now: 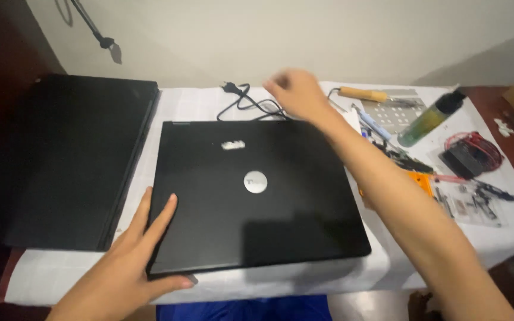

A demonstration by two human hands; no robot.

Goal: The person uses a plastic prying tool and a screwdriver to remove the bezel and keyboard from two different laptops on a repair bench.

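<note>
Hands (127, 261) on closed black laptop (251, 196)

The closed black laptop (257, 196) looks like smooth plastic with a soft shine, and its round badge (255, 182) is shiny metal. The white table cover (66, 270) looks like cloth. Far right, the soldering iron (364, 94) has a wood handle. The green bottle (429, 119) is glossy plastic.

We see our L hand (127, 261) low in view, palm down, fingers spread flat and pointing up-right, thumb hooked toward us. R arm stretches diagonally across, forearm bare, elbow near bottom-right. R hand (295, 94) is far out, blurred, fingers loosely curled, nothing gripped.
</note>
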